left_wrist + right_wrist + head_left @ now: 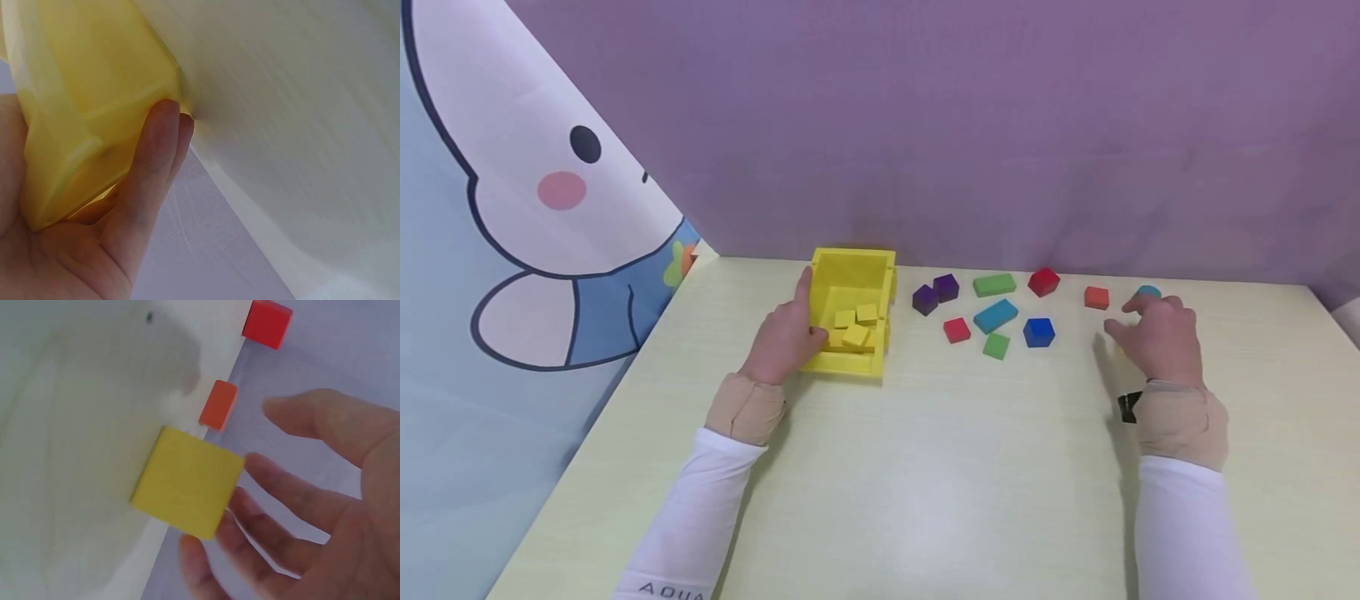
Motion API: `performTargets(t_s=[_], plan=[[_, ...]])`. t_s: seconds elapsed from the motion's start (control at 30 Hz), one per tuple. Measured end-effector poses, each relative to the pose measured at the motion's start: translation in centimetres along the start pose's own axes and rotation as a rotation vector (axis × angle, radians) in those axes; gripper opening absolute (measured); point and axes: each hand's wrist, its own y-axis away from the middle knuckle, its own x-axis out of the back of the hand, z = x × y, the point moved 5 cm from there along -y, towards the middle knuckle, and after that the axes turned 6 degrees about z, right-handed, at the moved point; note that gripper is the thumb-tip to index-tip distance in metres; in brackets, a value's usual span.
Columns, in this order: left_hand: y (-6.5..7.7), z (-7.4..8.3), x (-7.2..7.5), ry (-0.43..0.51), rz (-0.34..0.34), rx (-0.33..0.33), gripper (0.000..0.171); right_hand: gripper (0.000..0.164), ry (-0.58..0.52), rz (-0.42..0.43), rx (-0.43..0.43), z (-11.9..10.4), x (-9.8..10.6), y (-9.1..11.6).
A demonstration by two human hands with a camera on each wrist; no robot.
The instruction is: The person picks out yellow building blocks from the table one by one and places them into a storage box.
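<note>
My left hand point(781, 337) grips the left side of a yellow box point(882, 367), thumb over its rim. In the left wrist view its fingers point(156, 144) press against the box's outer wall. Several small yellow blocks point(867, 314) lie inside. At the right, my right hand point(1163, 337) hovers low over the table, fingers spread and thumb apart. A square yellow block point(189, 482) shows close by the fingertips in the right wrist view; the hand mostly hides it from the head view. Just beyond the index finger is a partly hidden light blue piece point(1148, 291).
Between the hands lie purple blocks point(946, 287), green blocks point(994, 285), red blocks point(1043, 282), a light blue block point(996, 316), a dark blue cube point(1039, 332) and an orange-red block point(1097, 297). A purple backdrop point(970, 150) rises behind the table point(925, 483).
</note>
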Motion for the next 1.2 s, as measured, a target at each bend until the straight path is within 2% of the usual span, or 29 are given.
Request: performTargets(t_s=[0.2, 0.57, 0.67, 0.93, 1.2], plan=[[0.0, -0.2, -0.1, 0.007, 0.003, 0.004, 0.091, 0.038, 0.026, -0.109, 0.029, 0.7, -0.7, -0.2], [0.0, -0.2, 0.0, 0.008, 0.003, 0.004, 0.090, 0.034, 0.043, -0.126, 0.013, 1.1, -1.2, -0.2], [0.0, -0.2, 0.0, 0.002, 0.003, 0.001, 0.091, 0.033, 0.031, -0.084, 0.009, 1.1, -1.0, -0.3], [0.0, -0.1, 0.0, 0.004, -0.007, 0.010, 0.091, 0.033, -0.035, 0.113, 0.023, -0.5, 0.1, -0.2], [0.0, 0.1, 0.1, 0.004, -0.010, 0.002, 0.090, 0.036, -0.094, 0.146, 0.056, -1.9, 0.3, -0.1]])
